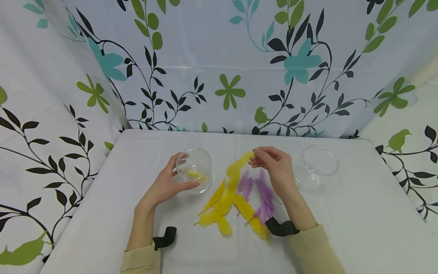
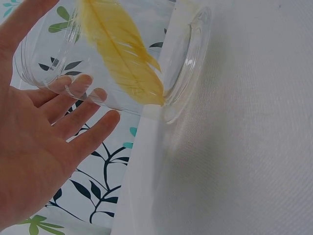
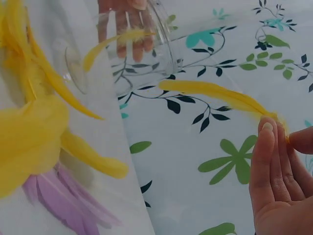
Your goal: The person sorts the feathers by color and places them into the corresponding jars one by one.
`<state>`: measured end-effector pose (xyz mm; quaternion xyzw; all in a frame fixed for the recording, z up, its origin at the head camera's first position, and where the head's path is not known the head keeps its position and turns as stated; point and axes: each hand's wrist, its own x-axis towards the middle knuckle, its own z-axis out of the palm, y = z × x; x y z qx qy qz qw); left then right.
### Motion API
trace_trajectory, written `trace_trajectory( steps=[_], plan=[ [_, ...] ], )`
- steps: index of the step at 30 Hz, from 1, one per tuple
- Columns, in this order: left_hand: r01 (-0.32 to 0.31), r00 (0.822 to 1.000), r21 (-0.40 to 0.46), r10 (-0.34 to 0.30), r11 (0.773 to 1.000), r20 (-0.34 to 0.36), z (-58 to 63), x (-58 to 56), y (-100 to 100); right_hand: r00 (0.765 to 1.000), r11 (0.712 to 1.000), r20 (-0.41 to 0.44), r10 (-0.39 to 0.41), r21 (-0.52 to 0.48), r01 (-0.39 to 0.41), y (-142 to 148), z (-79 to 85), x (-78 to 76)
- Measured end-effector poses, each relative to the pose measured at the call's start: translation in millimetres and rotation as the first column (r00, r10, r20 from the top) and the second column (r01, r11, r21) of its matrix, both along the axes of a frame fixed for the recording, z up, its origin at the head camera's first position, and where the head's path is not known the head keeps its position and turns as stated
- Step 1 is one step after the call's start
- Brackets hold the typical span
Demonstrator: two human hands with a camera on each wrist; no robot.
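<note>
My left hand (image 1: 162, 186) holds a clear glass jar (image 1: 204, 161) around its side, with the thumb in front and the fingers behind. Inside the jar lies a yellow feather (image 2: 122, 56), seen through the glass in the left wrist view. Between thumb and fingertips, my right hand (image 1: 278, 167) pinches another yellow feather (image 3: 215, 90) by one end. This feather hangs in the air right of the jar, its free end pointing towards it. Loose yellow feathers (image 1: 222, 207) and purple feathers (image 1: 265, 198) lie on the white table between my forearms.
A second clear glass container (image 1: 308, 179) stands to the right, beyond my right wrist. White cloth covers the table (image 1: 369, 213). A leaf-patterned curtain (image 1: 205, 57) hangs behind it and along both sides. Each wrist wears a black mount (image 1: 165, 238).
</note>
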<state>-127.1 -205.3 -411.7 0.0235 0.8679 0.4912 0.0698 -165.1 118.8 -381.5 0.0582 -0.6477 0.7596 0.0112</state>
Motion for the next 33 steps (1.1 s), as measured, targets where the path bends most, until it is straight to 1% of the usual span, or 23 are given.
trace_trajectory(
  steps=[5,10,13,16,19,23,30,33],
  plan=[
    [0.003,1.0,0.001,-0.003,1.0,-0.001,-0.2,0.6,-0.9,1.0,0.996,-0.021,-0.013,-0.091,0.011,-9.3,6.7,0.5],
    [0.007,1.0,0.002,-0.007,1.0,-0.007,-0.4,0.8,-0.9,0.999,0.979,-0.036,-0.022,-0.204,0.014,-20.6,12.7,2.9],
    [0.01,1.0,0.002,-0.01,1.0,-0.013,-0.7,0.7,-1.2,0.998,0.968,-0.052,-0.032,-0.25,0.018,-29.5,15.6,4.5],
    [0.011,1.0,0.003,-0.011,1.0,-0.018,-0.9,0.4,-1.1,0.997,0.968,-0.067,-0.023,-0.252,0.005,-38.9,16.4,7.0],
    [0.014,1.0,0.004,-0.014,1.0,-0.022,-1.1,-0.2,-0.5,0.998,0.974,-0.059,-0.005,-0.228,-0.008,-47.2,14.0,9.4],
    [0.014,1.0,0.006,-0.014,1.0,-0.019,-0.9,-0.7,-0.2,0.999,0.983,-0.036,0.007,-0.185,-0.013,-55.2,7.4,11.0],
    [0.011,1.0,0.01,-0.01,1.0,-0.007,-0.4,-0.5,0.0,1.0,0.98,-0.008,0.012,-0.199,-0.013,-66.5,-4.9,11.3],
    [0.012,1.0,0.008,-0.012,1.0,-0.007,-0.3,-0.7,0.7,1.0,0.983,0.008,0.027,-0.183,-0.025,-71.3,-10.2,12.1]
  ],
)
